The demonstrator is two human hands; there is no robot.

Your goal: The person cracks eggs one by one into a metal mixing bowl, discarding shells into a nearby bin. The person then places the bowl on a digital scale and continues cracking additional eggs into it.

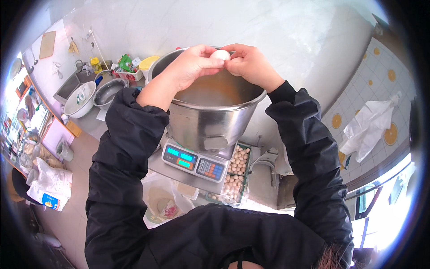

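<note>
A pale egg (220,54) is held between my left hand (196,64) and my right hand (248,64), with fingertips of both on its shell. Whether the shell is cracked cannot be made out. Both hands are above the mouth of a large stainless steel pot (210,121). Inside the pot, a blurred orange-brown tint shows low down; my hands and wrists hide part of the rim. The pot stands on a digital price scale (193,161) with lit displays and a keypad.
Crates of eggs (239,161) sit low to the right of the scale. Below it stands a bag-lined bin (161,198). On the left counter are a white basin (80,99), a metal bowl (109,92) and a yellow-lidded tub (148,63). A plastic bag (368,126) hangs at right.
</note>
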